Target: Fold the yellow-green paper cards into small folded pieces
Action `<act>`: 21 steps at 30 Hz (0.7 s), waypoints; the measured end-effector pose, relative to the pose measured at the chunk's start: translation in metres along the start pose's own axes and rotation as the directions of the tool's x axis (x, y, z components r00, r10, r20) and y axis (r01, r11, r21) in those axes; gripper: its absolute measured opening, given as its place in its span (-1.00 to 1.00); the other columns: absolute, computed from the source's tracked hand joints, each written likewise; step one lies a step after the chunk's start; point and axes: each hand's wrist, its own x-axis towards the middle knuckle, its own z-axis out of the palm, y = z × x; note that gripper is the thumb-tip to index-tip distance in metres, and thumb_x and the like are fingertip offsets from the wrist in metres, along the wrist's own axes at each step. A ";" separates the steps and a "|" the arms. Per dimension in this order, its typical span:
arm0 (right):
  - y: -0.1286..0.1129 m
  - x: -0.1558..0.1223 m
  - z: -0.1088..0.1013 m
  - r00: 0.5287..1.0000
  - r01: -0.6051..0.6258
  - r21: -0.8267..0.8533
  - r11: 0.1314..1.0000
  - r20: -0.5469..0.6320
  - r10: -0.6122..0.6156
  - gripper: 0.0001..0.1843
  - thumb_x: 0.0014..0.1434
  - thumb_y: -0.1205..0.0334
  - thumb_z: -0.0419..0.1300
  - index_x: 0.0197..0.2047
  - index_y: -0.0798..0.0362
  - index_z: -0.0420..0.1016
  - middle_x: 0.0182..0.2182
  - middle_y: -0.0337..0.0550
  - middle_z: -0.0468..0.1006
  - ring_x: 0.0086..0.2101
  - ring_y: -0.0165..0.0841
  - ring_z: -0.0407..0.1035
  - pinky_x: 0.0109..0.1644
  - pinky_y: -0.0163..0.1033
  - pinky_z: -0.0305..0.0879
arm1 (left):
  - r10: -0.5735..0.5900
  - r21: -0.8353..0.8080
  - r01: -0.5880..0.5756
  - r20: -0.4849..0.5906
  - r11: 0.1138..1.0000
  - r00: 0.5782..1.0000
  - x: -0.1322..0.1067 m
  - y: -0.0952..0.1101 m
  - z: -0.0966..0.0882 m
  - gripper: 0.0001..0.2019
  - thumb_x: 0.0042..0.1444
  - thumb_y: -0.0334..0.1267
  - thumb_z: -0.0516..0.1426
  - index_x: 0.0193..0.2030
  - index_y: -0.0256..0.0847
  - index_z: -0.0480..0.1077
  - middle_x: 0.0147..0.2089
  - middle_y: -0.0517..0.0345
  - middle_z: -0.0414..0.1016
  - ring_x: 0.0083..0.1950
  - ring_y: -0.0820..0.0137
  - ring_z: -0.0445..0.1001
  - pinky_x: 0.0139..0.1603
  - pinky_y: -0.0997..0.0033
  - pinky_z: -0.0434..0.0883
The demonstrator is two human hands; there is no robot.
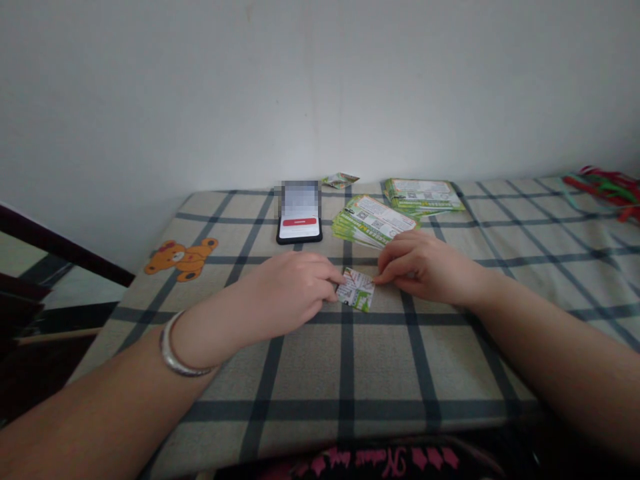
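Observation:
A small square of folded printed paper (356,291), white with green patches and crease lines, is between my two hands over the checked tablecloth. My left hand (300,290), a silver bangle on its wrist, pinches the paper's left edge between thumb and fingers. On the other side, my right hand (425,267) has its thumb and fingertips closed on the upper right corner. Just behind the right fingers lies a fanned stack of green and white leaflets (373,219), partly covered by that hand.
A phone (300,230) with a lit screen lies behind my left hand. Beside it is a folded paper piece (341,180). Another leaflet pile (425,195) lies near the wall. A bear-shaped cutout (183,259) is at left, red and green items (607,190) at far right.

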 end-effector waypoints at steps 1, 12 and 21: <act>0.001 0.000 0.001 1.000 -0.008 0.001 1.000 -0.006 0.008 -0.75 0.11 0.43 0.19 -0.27 -0.06 0.65 -0.28 -0.20 0.58 -0.26 -0.33 0.40 -0.11 -0.16 0.20 | -0.014 -0.017 0.014 -0.007 1.000 1.000 0.000 0.000 0.001 -0.70 0.09 -0.53 0.03 -0.26 -0.19 0.58 -0.03 0.15 0.59 -0.02 0.26 0.50 0.03 0.16 0.44; 0.006 0.000 0.006 0.999 -0.025 0.084 0.996 -0.038 0.028 -0.74 0.10 0.50 0.15 -0.29 0.02 0.62 -0.28 -0.13 0.54 -0.25 -0.33 0.40 -0.11 -0.19 0.29 | -0.073 -0.082 0.066 -0.085 0.994 0.994 0.003 -0.004 0.015 -0.86 0.07 -0.43 0.08 -0.31 -0.26 0.47 -0.15 0.04 0.54 -0.08 0.25 0.47 -0.03 0.18 0.44; -0.008 0.005 0.011 0.995 -0.091 -0.052 0.995 -0.042 0.088 -0.79 0.27 0.18 0.14 -0.13 0.05 0.56 -0.29 -0.11 0.53 -0.23 -0.26 0.38 -0.13 -0.15 0.28 | -0.203 -0.052 0.198 -0.112 0.979 0.973 0.004 -0.004 0.023 -0.74 0.15 -0.32 0.16 0.00 -0.19 0.41 -0.05 0.08 0.50 -0.01 0.26 0.44 0.02 0.19 0.42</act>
